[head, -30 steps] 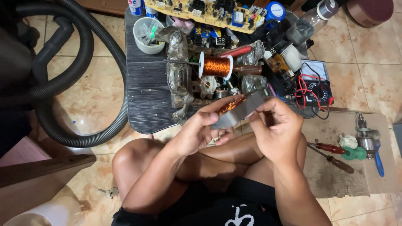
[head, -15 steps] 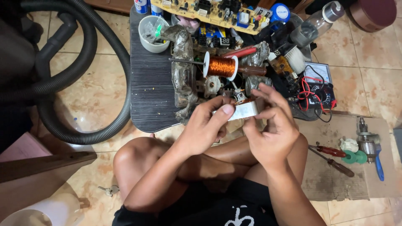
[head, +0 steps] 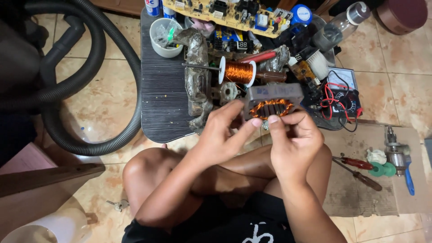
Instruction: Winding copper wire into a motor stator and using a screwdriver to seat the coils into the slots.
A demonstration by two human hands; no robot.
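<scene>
Both hands hold a grey motor stator (head: pixel 272 100) with copper winding showing in its opening, raised over the near edge of a dark low table (head: pixel 163 103). My left hand (head: pixel 223 131) grips its lower left side with the thumb on top. My right hand (head: pixel 293 139) pinches the lower edge from the right, fingertips at the winding. Just behind the stator a spool of copper wire (head: pixel 237 72) lies on a rod on the table.
A green circuit board (head: pixel 227 14), a white cup (head: pixel 166 37), a multimeter with red and black leads (head: pixel 338 92) and small parts crowd the table. A grey vacuum hose (head: pixel 96 85) loops at left. Screwdrivers (head: pixel 360 168) and a metal fitting (head: pixel 396 150) lie on cardboard at right.
The stator has turned in my hands so its copper-wound opening now faces up, and it sits slightly farther right and higher than a second ago.
</scene>
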